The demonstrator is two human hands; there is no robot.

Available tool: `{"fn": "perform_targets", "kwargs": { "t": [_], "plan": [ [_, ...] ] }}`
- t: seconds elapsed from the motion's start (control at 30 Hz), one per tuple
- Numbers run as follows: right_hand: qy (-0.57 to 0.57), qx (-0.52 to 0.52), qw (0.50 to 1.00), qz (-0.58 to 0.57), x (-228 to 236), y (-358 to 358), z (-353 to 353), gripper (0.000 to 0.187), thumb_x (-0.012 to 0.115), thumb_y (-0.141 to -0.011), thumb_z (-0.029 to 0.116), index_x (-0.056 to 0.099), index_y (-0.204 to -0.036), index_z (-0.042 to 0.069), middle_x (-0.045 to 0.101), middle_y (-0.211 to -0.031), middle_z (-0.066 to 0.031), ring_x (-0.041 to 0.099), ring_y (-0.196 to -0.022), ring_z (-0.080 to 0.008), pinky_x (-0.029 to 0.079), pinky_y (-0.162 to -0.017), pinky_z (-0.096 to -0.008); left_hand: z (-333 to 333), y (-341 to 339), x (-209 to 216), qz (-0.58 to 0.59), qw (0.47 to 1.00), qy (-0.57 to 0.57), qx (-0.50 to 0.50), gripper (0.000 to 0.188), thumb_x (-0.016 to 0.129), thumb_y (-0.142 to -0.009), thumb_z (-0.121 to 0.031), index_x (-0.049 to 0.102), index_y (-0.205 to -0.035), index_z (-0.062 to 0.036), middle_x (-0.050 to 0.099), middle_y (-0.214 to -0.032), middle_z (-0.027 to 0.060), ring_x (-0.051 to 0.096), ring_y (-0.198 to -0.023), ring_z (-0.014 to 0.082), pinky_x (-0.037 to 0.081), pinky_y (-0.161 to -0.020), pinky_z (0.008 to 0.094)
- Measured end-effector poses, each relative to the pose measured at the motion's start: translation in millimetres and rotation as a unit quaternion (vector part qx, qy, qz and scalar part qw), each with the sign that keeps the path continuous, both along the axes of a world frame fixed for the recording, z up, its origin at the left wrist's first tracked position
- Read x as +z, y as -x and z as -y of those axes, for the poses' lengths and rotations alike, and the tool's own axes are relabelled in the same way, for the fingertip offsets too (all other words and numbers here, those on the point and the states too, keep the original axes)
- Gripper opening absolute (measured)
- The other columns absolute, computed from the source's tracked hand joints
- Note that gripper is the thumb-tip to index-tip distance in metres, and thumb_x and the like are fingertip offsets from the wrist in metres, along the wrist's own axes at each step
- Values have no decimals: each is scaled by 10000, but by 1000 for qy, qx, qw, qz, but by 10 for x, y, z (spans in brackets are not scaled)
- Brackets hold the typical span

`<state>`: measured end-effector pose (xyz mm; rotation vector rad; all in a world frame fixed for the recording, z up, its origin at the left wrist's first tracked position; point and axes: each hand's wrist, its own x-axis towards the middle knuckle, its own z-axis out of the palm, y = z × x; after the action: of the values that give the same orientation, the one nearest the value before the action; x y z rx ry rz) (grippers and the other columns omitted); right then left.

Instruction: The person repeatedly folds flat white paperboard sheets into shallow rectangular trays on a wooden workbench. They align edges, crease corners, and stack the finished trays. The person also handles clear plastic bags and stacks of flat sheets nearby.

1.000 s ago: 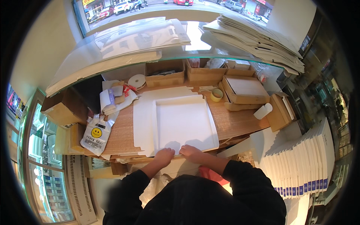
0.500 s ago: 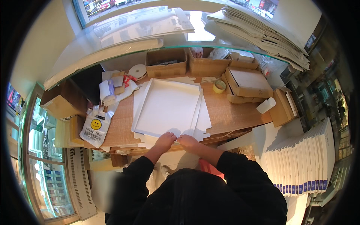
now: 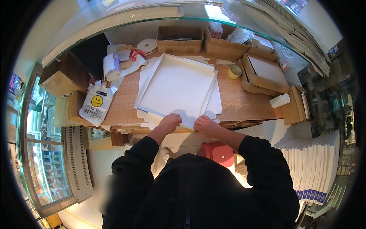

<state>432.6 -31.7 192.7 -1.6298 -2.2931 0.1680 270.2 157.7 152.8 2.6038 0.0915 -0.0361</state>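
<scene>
A shallow white cardboard box (image 3: pixel 177 84) with raised side walls lies askew on the wooden table. Beneath it, flat white cardboard sheets (image 3: pixel 217 100) with cut tabs stick out. My left hand (image 3: pixel 169 123) is closed on the near wall of the box, fingertips bent over its edge. Farther right, my right hand (image 3: pixel 207 126) pinches the same wall close to the near right corner. Parts of the fingers of both hands are hidden behind the knuckles.
Brown cartons (image 3: pixel 180 41) line the table's back, below a glass shelf. A yellow tape roll (image 3: pixel 234 71) and a white cylinder (image 3: pixel 280 100) are at right. A smiley-face plastic bag (image 3: pixel 97 102) hangs over the left front edge. A red stool (image 3: pixel 218 153) stands below.
My hands were close together at the near wall; now they are apart, the right one shifted toward the near right corner. My view has tilted, showing more of the red stool.
</scene>
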Motion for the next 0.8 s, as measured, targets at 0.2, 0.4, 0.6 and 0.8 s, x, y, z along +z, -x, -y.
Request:
{"fn": "perform_targets", "kwargs": {
  "t": [0.2, 0.4, 0.6, 0.8],
  "plan": [
    [-20, -62, 998, -9, -22, 90, 8, 305, 747, -639, 249, 592, -831, 69, 536, -894, -76, 522, -934, -251, 400, -841, -366, 7, 6, 4, 4, 1000, -5, -2, 106, 635, -749, -51, 606, -846, -82, 588, -872, 76, 559, -916, 289, 468, -801, 388],
    [-23, -128, 989, -69, 88, 133, -126, 263, 730, -725, 280, 612, -825, 66, 587, -865, -87, 543, -928, -279, 412, -823, -394, 81, 89, 119, 48, 996, -40, -61, 118, 618, -732, -32, 584, -833, -83, 565, -895, 71, 538, -939, 291, 444, -827, 385],
    [-161, -313, 926, -138, 188, -390, 278, 140, 680, -775, 127, 613, -876, 58, 631, -918, -113, 564, -911, -333, 427, -806, -443, 59, 578, 264, 159, 986, -37, 38, 193, 598, -753, -69, 594, -946, -71, 553, -922, 87, 535, -977, 271, 430, -860, 419],
    [-82, -520, 847, -76, -55, -1025, 711, 394, 632, -826, 176, 554, -1187, 39, 523, -1278, -205, 476, -1183, -388, 367, -1015, -460, -486, 961, 575, 115, 939, -133, 296, 195, 568, -879, -181, 592, -970, -10, 624, -1041, 150, 564, -1029, 341, 452, -862, 424]
  ]
}}
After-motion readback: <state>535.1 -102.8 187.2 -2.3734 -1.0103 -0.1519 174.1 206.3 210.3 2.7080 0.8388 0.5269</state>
